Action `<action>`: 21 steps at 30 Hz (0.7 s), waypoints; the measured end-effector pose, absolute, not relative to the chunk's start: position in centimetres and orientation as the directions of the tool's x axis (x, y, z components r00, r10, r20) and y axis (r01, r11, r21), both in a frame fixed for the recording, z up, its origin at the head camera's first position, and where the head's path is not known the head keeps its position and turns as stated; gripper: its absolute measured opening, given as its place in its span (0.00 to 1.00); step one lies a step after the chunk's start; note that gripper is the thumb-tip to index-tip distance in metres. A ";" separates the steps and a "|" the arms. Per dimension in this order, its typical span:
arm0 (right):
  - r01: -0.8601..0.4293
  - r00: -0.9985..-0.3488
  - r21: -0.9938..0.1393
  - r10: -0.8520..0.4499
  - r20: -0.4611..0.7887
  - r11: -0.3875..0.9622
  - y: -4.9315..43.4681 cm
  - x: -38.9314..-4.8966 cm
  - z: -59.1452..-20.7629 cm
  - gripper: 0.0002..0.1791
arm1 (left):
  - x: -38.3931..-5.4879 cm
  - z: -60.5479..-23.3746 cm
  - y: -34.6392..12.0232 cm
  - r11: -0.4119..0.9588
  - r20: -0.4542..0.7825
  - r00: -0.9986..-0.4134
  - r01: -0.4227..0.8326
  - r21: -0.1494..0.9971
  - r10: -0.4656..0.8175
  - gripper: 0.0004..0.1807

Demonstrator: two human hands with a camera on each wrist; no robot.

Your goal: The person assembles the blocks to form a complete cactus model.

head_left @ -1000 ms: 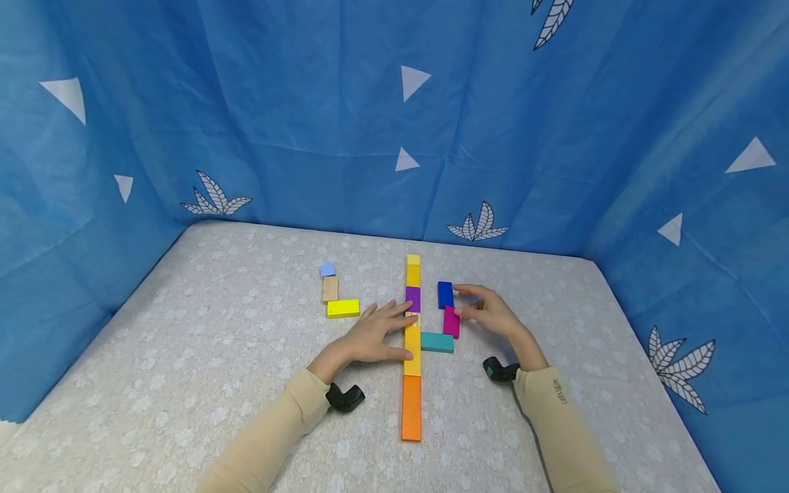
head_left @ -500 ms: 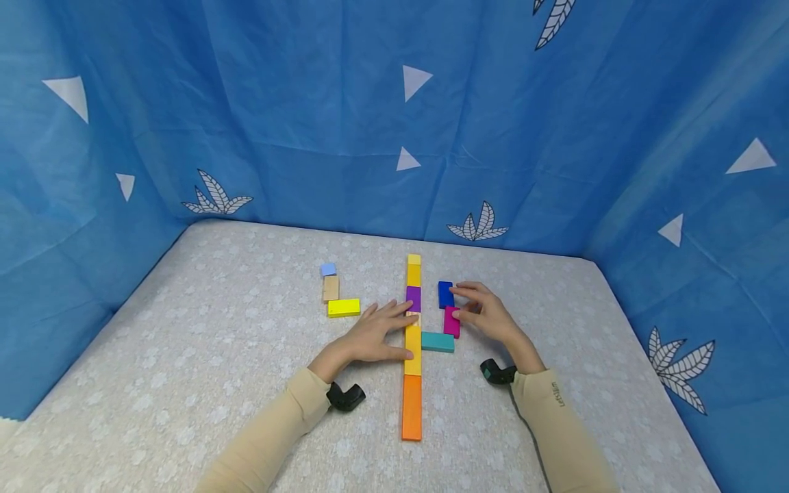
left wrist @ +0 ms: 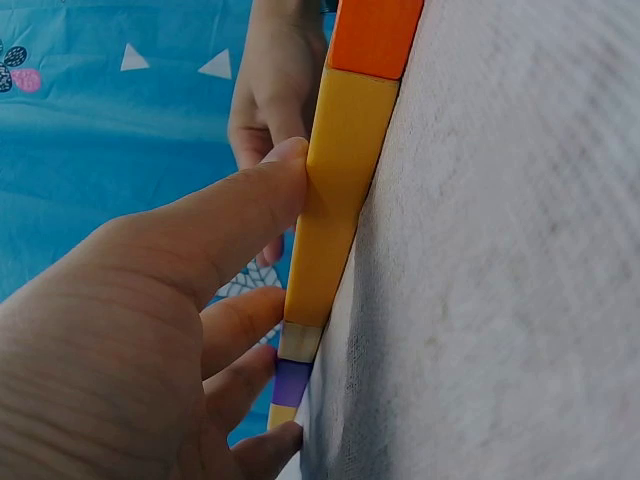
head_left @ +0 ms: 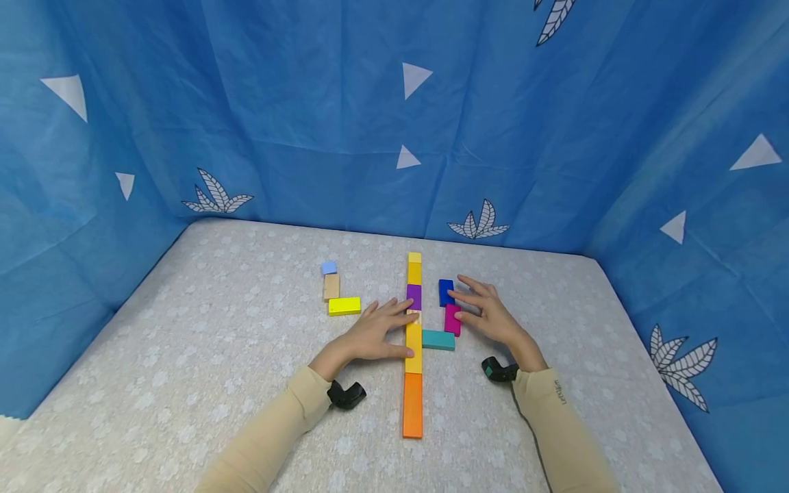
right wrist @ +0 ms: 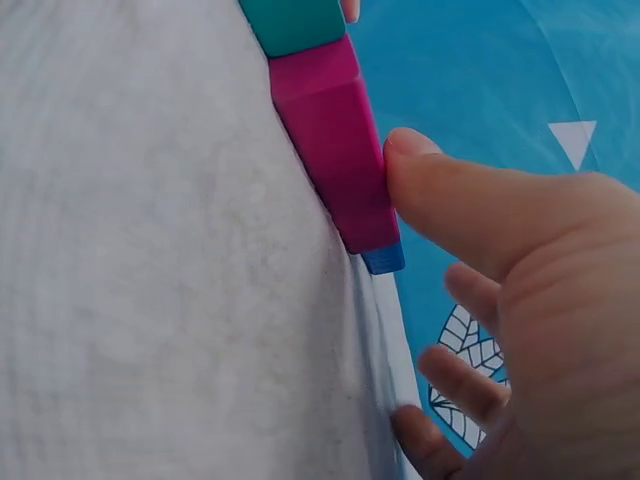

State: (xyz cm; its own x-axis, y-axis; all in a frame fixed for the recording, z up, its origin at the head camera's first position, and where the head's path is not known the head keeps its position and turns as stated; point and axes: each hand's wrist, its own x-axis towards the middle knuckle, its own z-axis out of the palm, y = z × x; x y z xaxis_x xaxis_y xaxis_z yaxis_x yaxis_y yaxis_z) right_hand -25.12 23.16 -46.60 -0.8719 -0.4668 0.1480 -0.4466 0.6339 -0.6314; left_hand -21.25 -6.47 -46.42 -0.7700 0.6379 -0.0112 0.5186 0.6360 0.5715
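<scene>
A straight column of blocks runs away from me: orange (head_left: 413,405), long amber (left wrist: 340,200), a small pale wood piece (left wrist: 300,342), purple (head_left: 414,297), then yellow (head_left: 415,274). My left hand (head_left: 372,334) lies along its left side, fingers spread, thumb touching the amber block. To the column's right, a teal block (head_left: 439,340) sticks out sideways, with a magenta block (right wrist: 335,150) and a blue block (head_left: 446,293) in line beyond it. My right hand (head_left: 493,318) has its thumb on the magenta block's top edge and its fingers extended near the blue one.
Left of the column stand a bright yellow block (head_left: 344,306), a plain wooden block (head_left: 331,287) and a light-blue block (head_left: 329,268), joined in a bent row. Everything lies on a pale patterned tablecloth (head_left: 216,356); a blue curtain (head_left: 339,137) surrounds the table's back and sides.
My right hand's fingers have come in beside the blue block, then spread apart and lifted away from it. The left hand and the blocks stay nearly where they were.
</scene>
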 end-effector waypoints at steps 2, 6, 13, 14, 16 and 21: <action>-0.446 -0.869 -0.622 -0.477 0.131 0.643 23.1 -25.1 -46.6 0.26 | -21.3 -46.4 -6.5 0.632 -0.009 -0.768 0.520 0.575 0.640 0.41; -0.423 -0.870 -0.620 -0.487 0.075 0.660 23.0 -25.1 -46.6 0.25 | -21.3 -46.4 -6.5 0.629 -0.009 -0.766 0.522 0.576 0.643 0.41; -0.423 -0.864 -0.638 -0.498 0.069 0.644 22.9 -25.2 -46.8 0.23 | -21.3 -46.5 -6.5 0.629 -0.012 -0.768 0.516 0.581 0.641 0.41; -0.426 -0.863 -0.639 -0.500 0.074 0.641 22.9 -25.2 -46.8 0.23 | -21.3 -46.5 -6.5 0.629 -0.013 -0.768 0.516 0.581 0.641 0.41; -0.430 -0.862 -0.643 -0.501 0.083 0.634 22.9 -25.2 -46.9 0.23 | -21.4 -46.5 -6.5 0.629 -0.013 -0.767 0.516 0.581 0.642 0.41; -0.453 -0.853 -0.647 -0.508 0.117 0.613 23.0 -25.4 -47.1 0.22 | -21.4 -46.5 -6.5 0.628 -0.007 -0.766 0.522 0.577 0.643 0.41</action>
